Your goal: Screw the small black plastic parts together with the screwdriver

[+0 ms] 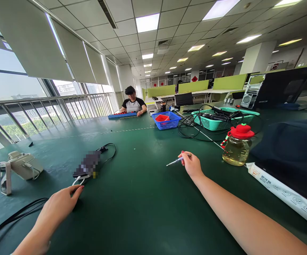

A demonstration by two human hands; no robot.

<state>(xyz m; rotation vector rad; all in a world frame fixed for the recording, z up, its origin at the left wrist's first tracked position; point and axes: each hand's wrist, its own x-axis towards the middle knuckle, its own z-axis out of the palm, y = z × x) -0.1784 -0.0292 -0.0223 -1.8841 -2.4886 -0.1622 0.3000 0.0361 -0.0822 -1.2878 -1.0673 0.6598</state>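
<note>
My right hand (192, 165) holds a small screwdriver (175, 161) with a thin metal shaft and a pale, see-through handle, pinched between thumb and fingers. Its tip points left, above the green table. At the left, my left hand (61, 203) is closed near the tabletop, its fingers mostly hidden beneath it, and what they hold cannot be made out. Just beyond its fingertips are a white cable loop (79, 180) and a blurred dark flat object (87, 164). A black cable (17, 214) runs from the lower left to behind this hand.
A beige case (24, 165) stands far left. On the right are a red-lidded bottle (237, 147), a white wipes-like packet (283, 194) and a dark cloth item (291, 152). Farther back sit a blue basket (166, 122), a green basket (214, 124) with cables, and a seated person (133, 104).
</note>
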